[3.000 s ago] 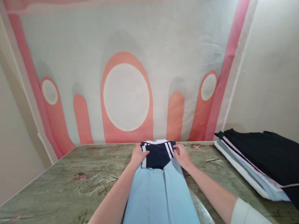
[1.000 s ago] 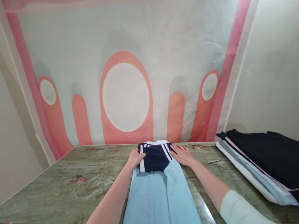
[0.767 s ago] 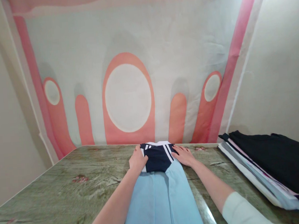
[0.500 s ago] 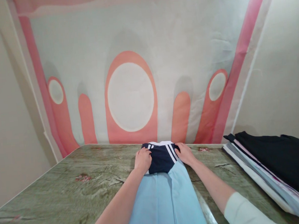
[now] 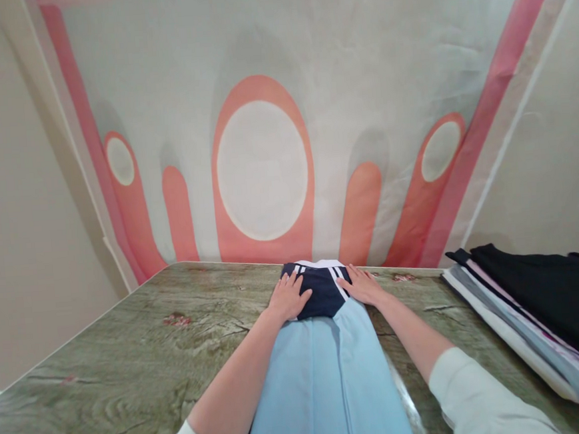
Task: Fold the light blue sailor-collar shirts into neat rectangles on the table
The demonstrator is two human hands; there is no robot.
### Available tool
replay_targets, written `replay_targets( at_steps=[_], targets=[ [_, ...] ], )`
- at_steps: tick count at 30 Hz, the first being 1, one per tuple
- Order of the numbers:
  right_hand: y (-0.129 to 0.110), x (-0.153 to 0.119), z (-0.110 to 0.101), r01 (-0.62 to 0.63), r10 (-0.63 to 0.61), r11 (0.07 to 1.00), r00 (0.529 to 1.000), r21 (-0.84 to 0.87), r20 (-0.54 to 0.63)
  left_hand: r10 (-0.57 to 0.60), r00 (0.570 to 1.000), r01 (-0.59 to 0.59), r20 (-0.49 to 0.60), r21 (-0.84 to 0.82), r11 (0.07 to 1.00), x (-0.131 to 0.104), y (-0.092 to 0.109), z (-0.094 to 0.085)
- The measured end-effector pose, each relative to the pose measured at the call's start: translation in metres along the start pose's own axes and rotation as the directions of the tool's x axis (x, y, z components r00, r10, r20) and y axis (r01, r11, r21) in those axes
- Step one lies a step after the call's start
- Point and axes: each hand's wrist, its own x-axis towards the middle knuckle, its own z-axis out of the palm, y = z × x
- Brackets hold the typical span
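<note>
A light blue garment (image 5: 327,381) with a navy section and white stripes at its far end lies lengthwise before me. My left hand (image 5: 288,297) rests on the left side of the navy part, its fingers spread and pointing away. On the right edge of that same part lies my right hand (image 5: 362,285), flat with fingers apart. Between the two hands the navy cloth looks smooth, and a white band runs along its far edge. The near end of the garment runs out of the bottom of the view.
A stack of folded clothes (image 5: 553,316), black on top with grey, pink and white layers beneath, sits at the right. The wood-patterned table (image 5: 130,356) ends against a wall covering (image 5: 266,172) with pink and orange shapes.
Both hands have gone from curled fingers at the navy part's sides to flat, spread fingers on it. The camera view has tilted and shifted slightly.
</note>
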Motion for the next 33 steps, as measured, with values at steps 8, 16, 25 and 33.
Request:
replay_targets(
  at_steps=[8,16,25,33],
  targets=[
    [-0.004,-0.009,-0.001,-0.084,0.083,0.996,0.993,-0.012,-0.079,-0.051,0.998,0.051,-0.022,-0.006,0.999,-0.001,-0.005,0.004],
    [-0.024,-0.034,-0.010,0.248,-0.254,0.967,0.957,-0.055,-0.138,-0.071,0.997,0.072,-0.005,0.024,0.997,-0.001,-0.003,0.002],
    [-0.025,-0.027,-0.008,0.076,-0.076,0.997,0.997,-0.002,0.010,-0.084,0.996,0.084,0.002,0.017,0.996,0.001,0.000,0.000],
    [-0.015,-0.017,-0.011,-0.098,0.098,0.995,0.995,-0.002,-0.038,-0.102,0.995,0.102,0.003,0.013,0.995,0.005,0.004,0.000]
  ],
)
